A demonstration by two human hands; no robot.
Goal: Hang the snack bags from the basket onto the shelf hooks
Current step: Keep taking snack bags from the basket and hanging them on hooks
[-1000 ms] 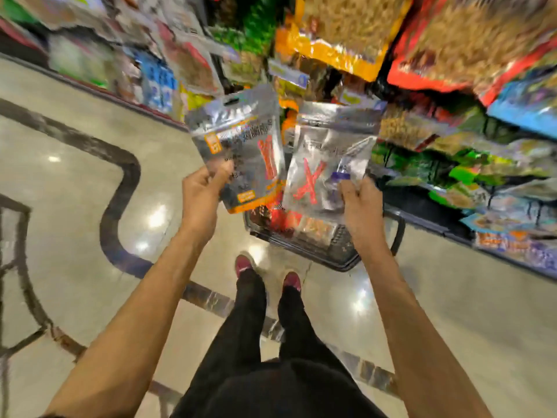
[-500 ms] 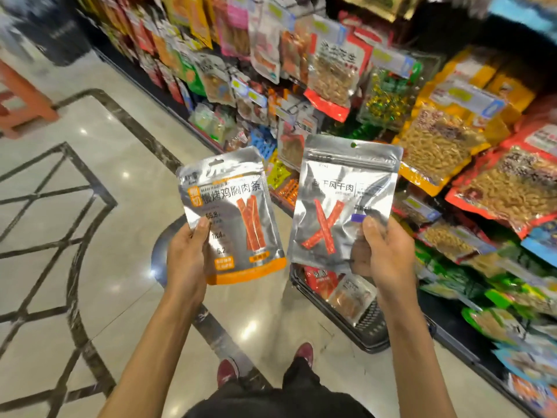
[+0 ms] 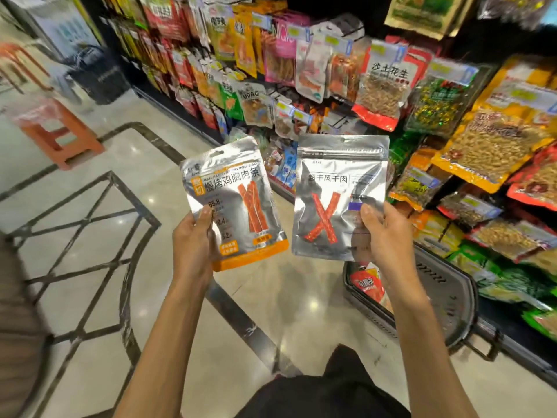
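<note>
Two foil snack pouches are in our hands, one each, held up side by side in front of the hanging display (image 3: pixel 346 70). Our left hand (image 3: pixel 193 245) is clamped on the lower left corner of the orange-trimmed pouch (image 3: pixel 235 200), thumb across its printed face and the other fingers hidden behind it. Our right hand (image 3: pixel 382 236) pinches the lower right edge of the plain silver pouch (image 3: pixel 334 194) in the same way. The hands stay apart, and the pouches sit close without touching.

We judge both pouches light, thin and fairly flat, with slick crinkly foil that flexes and could slide under a loose pinch. Their contents look like dry meat strips, so a firm squeeze should do little harm. Holding them low leaves the top seams free, which is where a hook must pass. A hang hole is faintly suggested in the top strip of the orange-trimmed pouch; on the silver one we cannot make it out.

The dark basket (image 3: pixel 446 297) stands on the floor at lower right, under our right forearm, with a red packet (image 3: pixel 366 282) visible inside. The hooks themselves are hidden behind the hanging bags.
</note>
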